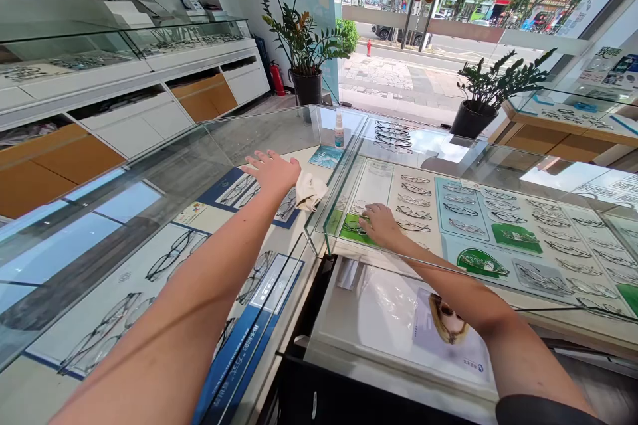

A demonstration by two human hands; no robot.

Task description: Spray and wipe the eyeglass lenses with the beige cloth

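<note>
My left hand [273, 170] reaches out over the glass top of the left display case [219, 139], fingers spread and holding nothing. Right beside it, by the wrist and thumb, a crumpled white cloth [310, 192] lies near the corner where the two cases meet. On the right display case [423, 156], my right hand [379, 224] rests with its fingers apart near the glass edge, above a green card [355, 231]. A small spray bottle [339, 131] stands beyond the cloth. Under the glass are rows of eyeglasses [413, 198].
Below the right case, an open drawer [369, 319] holds plastic-wrapped papers. Potted plants [306, 83] stand at the back by the window. A fire extinguisher [277, 78] is near the wall, and white display cabinets [149, 106] line the left side.
</note>
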